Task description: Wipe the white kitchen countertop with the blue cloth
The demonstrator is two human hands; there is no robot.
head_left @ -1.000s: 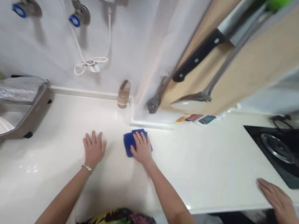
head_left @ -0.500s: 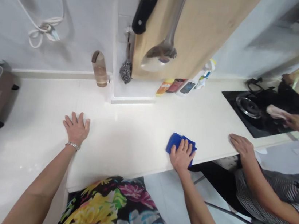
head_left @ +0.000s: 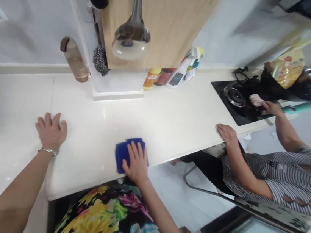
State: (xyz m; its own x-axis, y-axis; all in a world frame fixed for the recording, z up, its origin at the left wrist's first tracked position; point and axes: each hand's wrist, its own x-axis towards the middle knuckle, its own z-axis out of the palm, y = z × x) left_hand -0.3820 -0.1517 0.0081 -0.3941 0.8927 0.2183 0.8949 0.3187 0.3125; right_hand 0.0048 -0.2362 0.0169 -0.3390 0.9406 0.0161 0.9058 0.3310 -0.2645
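Note:
My left hand (head_left: 51, 132) rests palm down on the white countertop (head_left: 93, 131), fingers spread, holding nothing. A bracelet circles that wrist. Under my right hand (head_left: 137, 163) is a folded blue cloth (head_left: 122, 152), held against the counter near its front edge. The fingers lie over the cloth, with the thumb toward its left part; some of the cloth is hidden beneath the hand.
A ladle (head_left: 133, 33) and a cutting board (head_left: 168, 22) hang ahead, beside a steel scourer (head_left: 100, 60). Bottles, including a white spray bottle (head_left: 178, 73), stand by the wall. To the right, a co-worker's hand (head_left: 271, 108) holds a pale cloth (head_left: 256, 100) on the black stove (head_left: 240, 114).
My right hand and the blue cloth have slid left along the counter, closer to my left hand. My left hand stays planted. The view has shifted right.

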